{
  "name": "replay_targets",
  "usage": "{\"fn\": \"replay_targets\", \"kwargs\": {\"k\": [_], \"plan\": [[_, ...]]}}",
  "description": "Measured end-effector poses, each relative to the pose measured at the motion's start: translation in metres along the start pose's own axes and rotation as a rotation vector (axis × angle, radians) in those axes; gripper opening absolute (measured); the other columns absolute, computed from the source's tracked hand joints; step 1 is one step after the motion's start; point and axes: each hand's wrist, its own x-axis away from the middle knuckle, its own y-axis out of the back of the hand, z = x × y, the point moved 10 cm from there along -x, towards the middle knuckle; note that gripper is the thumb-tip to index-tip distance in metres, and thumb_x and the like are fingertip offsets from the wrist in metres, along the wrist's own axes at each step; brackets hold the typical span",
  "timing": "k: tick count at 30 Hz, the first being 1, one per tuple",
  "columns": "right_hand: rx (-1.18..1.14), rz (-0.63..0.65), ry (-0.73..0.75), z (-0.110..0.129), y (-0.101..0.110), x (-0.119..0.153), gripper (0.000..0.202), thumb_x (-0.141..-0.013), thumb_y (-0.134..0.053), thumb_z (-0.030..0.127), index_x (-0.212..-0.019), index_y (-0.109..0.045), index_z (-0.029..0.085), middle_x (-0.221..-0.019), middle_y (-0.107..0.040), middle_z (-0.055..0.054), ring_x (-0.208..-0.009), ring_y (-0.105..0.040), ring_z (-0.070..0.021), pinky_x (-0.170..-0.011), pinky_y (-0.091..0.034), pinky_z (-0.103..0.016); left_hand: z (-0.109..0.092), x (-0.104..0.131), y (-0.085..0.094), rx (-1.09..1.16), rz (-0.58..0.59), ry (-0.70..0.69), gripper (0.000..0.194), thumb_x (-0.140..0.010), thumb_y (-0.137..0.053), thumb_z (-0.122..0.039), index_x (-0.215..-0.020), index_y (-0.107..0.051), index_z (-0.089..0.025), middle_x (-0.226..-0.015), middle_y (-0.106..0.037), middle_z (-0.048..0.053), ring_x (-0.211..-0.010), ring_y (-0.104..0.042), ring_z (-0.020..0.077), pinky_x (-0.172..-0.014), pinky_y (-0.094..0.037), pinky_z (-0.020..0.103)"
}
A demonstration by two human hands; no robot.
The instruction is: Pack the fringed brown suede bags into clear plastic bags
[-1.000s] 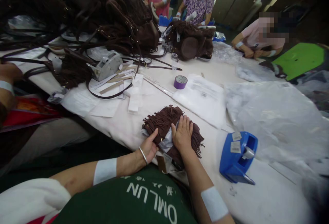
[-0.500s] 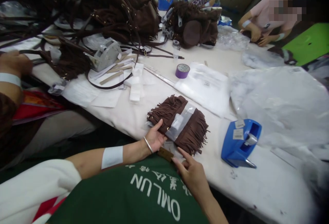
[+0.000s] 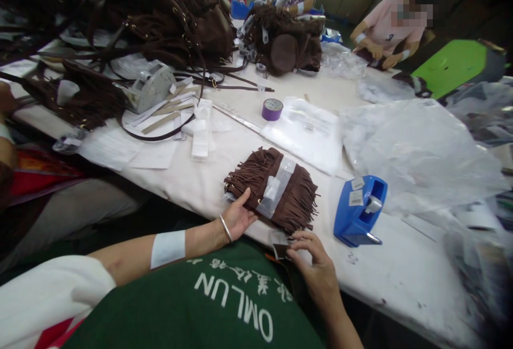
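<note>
A brown suede fringed piece (image 3: 298,199) lies near the table's front edge with a clear plastic strip (image 3: 276,188) taped across its middle. My left hand (image 3: 237,215) rests on its left edge, thumb up against the fringe, a bangle on the wrist. My right hand (image 3: 315,263) is at the table edge just below the piece, fingers pinched on a small brown and white tag (image 3: 280,245) that hangs from it.
A blue tape dispenser (image 3: 358,211) stands right of the piece. A purple tape roll (image 3: 272,109), a grey dispenser (image 3: 150,86), white paper strips (image 3: 200,135) and plastic bags (image 3: 417,146) lie beyond. Brown bags (image 3: 284,44) are piled at the back, where other people work.
My right hand lifted off the fringed piece, came back to the table edge and took hold of the tag. The left hand stayed on the piece's left edge.
</note>
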Motion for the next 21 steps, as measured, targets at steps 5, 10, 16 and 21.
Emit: {"fn": "replay_targets", "kwargs": {"k": [5,10,16,21], "plan": [[-0.49,-0.38,-0.223,-0.027,0.031,-0.03,0.023,-0.075,-0.067,0.039,-0.085,-0.058,0.021,-0.085,-0.062,0.001,-0.074,-0.057,-0.014,-0.067,-0.047,-0.027,0.014,0.014,-0.002,-0.023,0.076,0.104,0.051,-0.084,-0.057,-0.051,-0.121,-0.053,-0.016,-0.127,-0.056,0.013,-0.113,-0.056,0.0232,-0.1,-0.043,0.037],[-0.762,-0.471,-0.324,-0.038,0.032,-0.039,0.029,-0.07,-0.072,0.041,-0.083,-0.057,0.019,-0.079,-0.061,0.004,-0.064,-0.057,-0.0101,-0.055,-0.046,-0.022,0.033,0.034,-0.013,-0.38,0.228,0.299,0.056,-0.076,-0.068,-0.045,-0.116,-0.055,-0.009,-0.121,-0.059,0.019,-0.111,-0.058,0.0246,-0.094,-0.046,0.035],[-0.813,-0.451,-0.333,-0.031,0.032,-0.039,0.028,-0.069,-0.074,0.036,-0.082,-0.057,0.018,-0.077,-0.06,0.003,-0.06,-0.056,-0.0086,-0.049,-0.044,-0.019,0.04,0.034,-0.057,-0.899,0.461,0.175,0.067,-0.076,-0.069,-0.043,-0.13,-0.043,-0.012,-0.074,-0.071,0.008,-0.054,-0.064,0.0146,-0.053,-0.045,0.023],[-0.801,-0.39,-0.304,-0.024,0.021,-0.043,0.027,-0.074,-0.069,0.04,-0.086,-0.055,0.019,-0.079,-0.06,0.002,-0.062,-0.057,-0.011,-0.053,-0.047,-0.023,0.045,0.021,-0.088,-0.594,0.472,0.24,0.068,-0.071,-0.074,-0.039,-0.128,-0.046,-0.016,-0.101,-0.068,0.012,-0.086,-0.067,0.0206,-0.072,-0.051,0.03]]}}
